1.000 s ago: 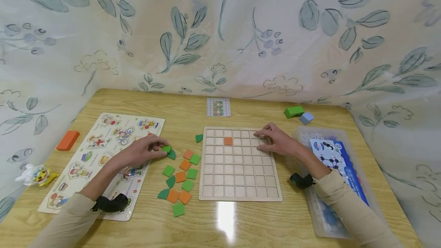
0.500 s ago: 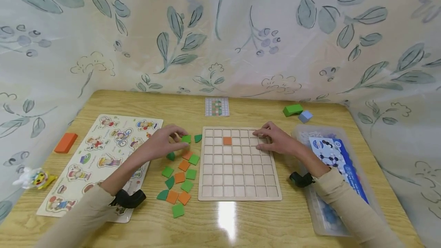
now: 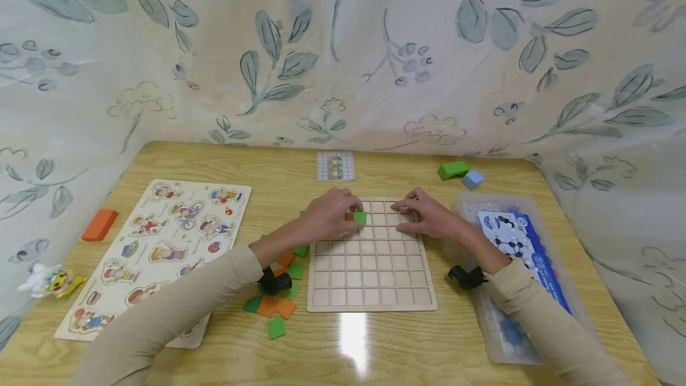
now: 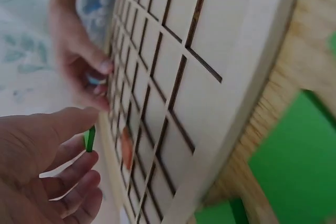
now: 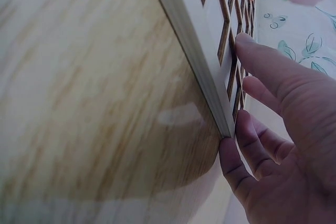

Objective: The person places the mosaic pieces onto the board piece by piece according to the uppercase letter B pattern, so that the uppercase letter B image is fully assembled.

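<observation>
Green and square, the small tile (image 3: 359, 218) is pinched by the left hand (image 3: 331, 214) above the grid board (image 3: 373, 307), whose far-right corner the right hand (image 3: 433, 217) touches, spread; presumably light, stiff and smooth, it suits a grip on opposite edges.

The left grip (image 3: 332, 215) pinches, while the right grip (image 3: 431, 217) rests loosely spread.

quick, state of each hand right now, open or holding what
Left hand: pinching a flat green square tile.
Right hand: open, touching the pale wooden grid board.
</observation>
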Demonstrator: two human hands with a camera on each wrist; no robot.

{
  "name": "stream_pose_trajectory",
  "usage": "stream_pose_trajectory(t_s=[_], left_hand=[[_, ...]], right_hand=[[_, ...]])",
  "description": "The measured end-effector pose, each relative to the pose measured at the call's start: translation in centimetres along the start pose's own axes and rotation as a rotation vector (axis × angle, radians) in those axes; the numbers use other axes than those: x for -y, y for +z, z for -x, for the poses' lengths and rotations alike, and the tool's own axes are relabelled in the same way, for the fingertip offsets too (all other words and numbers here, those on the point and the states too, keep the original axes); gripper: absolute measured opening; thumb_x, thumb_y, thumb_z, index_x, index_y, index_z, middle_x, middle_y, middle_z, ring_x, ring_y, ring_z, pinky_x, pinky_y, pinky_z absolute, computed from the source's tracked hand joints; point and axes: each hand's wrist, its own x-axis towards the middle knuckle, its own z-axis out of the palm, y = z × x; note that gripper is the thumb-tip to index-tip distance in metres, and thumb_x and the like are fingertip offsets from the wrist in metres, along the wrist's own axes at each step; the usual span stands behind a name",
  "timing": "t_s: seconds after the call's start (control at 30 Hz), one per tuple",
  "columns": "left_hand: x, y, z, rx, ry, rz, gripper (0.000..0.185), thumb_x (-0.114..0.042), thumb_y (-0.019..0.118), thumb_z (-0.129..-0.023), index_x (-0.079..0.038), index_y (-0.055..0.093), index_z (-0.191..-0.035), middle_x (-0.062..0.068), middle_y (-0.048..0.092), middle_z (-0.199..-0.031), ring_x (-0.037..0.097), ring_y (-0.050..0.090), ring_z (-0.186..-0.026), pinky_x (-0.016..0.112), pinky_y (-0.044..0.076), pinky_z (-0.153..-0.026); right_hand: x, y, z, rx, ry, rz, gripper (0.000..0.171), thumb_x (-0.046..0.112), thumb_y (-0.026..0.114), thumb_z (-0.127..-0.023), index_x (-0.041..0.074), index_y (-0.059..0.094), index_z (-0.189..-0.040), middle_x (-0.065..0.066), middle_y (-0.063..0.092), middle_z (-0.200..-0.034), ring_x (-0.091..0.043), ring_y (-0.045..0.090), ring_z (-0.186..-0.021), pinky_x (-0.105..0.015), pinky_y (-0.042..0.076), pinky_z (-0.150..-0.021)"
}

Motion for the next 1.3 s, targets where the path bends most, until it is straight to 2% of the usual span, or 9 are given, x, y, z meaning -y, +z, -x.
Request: stream_pose_trajectory(t_s=[0.27, 0.4, 0.6, 0.97, 1.3], left_hand=[[-0.1, 0.5, -1.7, 0.003, 0.015, 0.0, 0.029, -0.031, 0.071, -0.088, -0.011, 0.072, -0.108, 0.003, 0.064, -0.105, 0.02, 0.056, -0.1, 0.03, 0.049, -0.076], [0.0, 0.7, -2.1, 0.033, 0.021, 0.001, 0.029, -0.032, 0.071, -0.088, -0.011, 0.072, -0.108, 0.003, 0.063, -0.102, 0.018, 0.055, -0.094, 0.027, 0.046, -0.072], [0.1, 1.2, -2.3, 0.067, 0.005, -0.016, 0.03, -0.033, 0.072, -0.088, -0.012, 0.071, -0.109, 0.002, 0.062, -0.102, 0.015, 0.053, -0.087, 0.024, 0.043, -0.068], [0.2, 1.7, -2.4, 0.046, 0.008, -0.017, 0.029, -0.033, 0.074, -0.086, -0.012, 0.072, -0.105, 0.001, 0.062, -0.098, 0.015, 0.052, -0.086, 0.024, 0.043, -0.068], [0.1, 1.8, -2.7, 0.065, 0.02, 0.073, 0.029, -0.03, 0.074, -0.086, -0.011, 0.07, -0.107, 0.003, 0.062, -0.102, 0.018, 0.051, -0.094, 0.028, 0.045, -0.076]], right_hand=[[0.5, -0.5, -0.3, -0.009, -0.006, 0.017, 0.046, 0.025, 0.07, -0.09, 0.008, 0.059, -0.131, -0.014, 0.045, -0.112, -0.022, 0.05, -0.098, -0.032, 0.039, -0.077], [0.4, -0.5, -0.3, -0.006, -0.007, 0.017, 0.046, 0.026, 0.069, -0.09, 0.008, 0.059, -0.131, -0.014, 0.045, -0.112, -0.023, 0.05, -0.098, -0.032, 0.039, -0.077], [0.3, -0.3, -0.2, 0.007, 0.009, 0.011, 0.047, 0.026, 0.069, -0.09, 0.009, 0.058, -0.132, -0.014, 0.044, -0.113, -0.023, 0.05, -0.099, -0.033, 0.039, -0.079], [0.5, -0.2, -0.1, 0.012, 0.018, 0.007, 0.047, 0.025, 0.07, -0.09, 0.008, 0.058, -0.132, -0.013, 0.044, -0.111, -0.022, 0.049, -0.097, -0.033, 0.037, -0.077], [0.4, -0.3, 0.0, 0.011, 0.023, 0.01, 0.047, 0.026, 0.07, -0.09, 0.008, 0.059, -0.132, -0.013, 0.044, -0.11, -0.02, 0.045, -0.09, -0.032, 0.035, -0.075]])
